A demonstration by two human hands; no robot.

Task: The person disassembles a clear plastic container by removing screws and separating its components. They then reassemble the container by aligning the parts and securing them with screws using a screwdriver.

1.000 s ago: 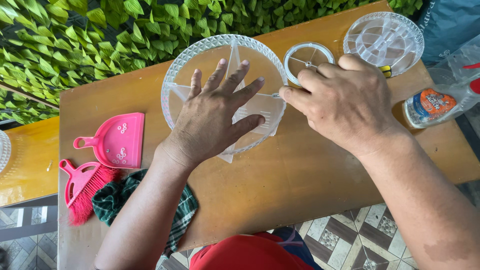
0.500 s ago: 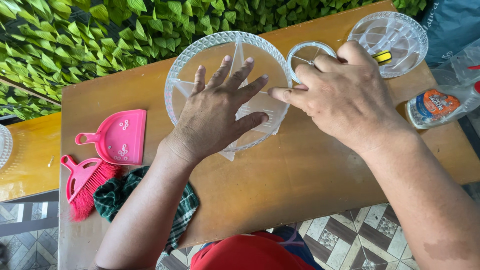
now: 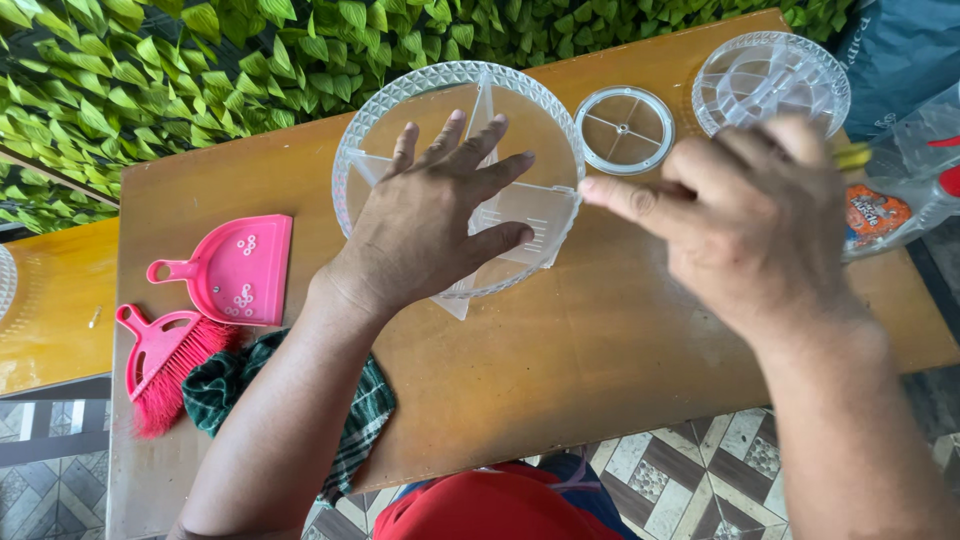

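Left hand (image 3: 425,225) lies flat, palm down, fingers (image 3: 480,140) spread wide, on the round clear plastic tray (image 3: 365,135). It presses rather than grips; nothing is closed inside it. The tray sits on the far middle of the wooden surface (image 3: 560,350), just in front of the leafy wall (image 3: 150,70).

A clear divider piece (image 3: 530,215) stands at the tray's right side, its long axis running roughly left to right and angled slightly toward the near edge. It lies just right of the left fingertips and directly left of the right hand.

Right hand (image 3: 745,215) is blurred. Forefinger extended, pointing left, tip at or just beside the divider's right end; contact cannot be settled. Other fingers curled; something yellow (image 3: 852,155) shows at its far side, and whether the hand holds it cannot be told. The right hand is the nearer one to the divider's free end.

Elsewhere: small clear ring lid (image 3: 624,128) just right of the tray, apart from it; second clear round tray (image 3: 770,80) at far right; clear bag (image 3: 900,190) at the right edge. Pink dustpan (image 3: 235,270) and pink brush (image 3: 165,365) at left, green checked cloth (image 3: 355,420) near the front edge under the left forearm.
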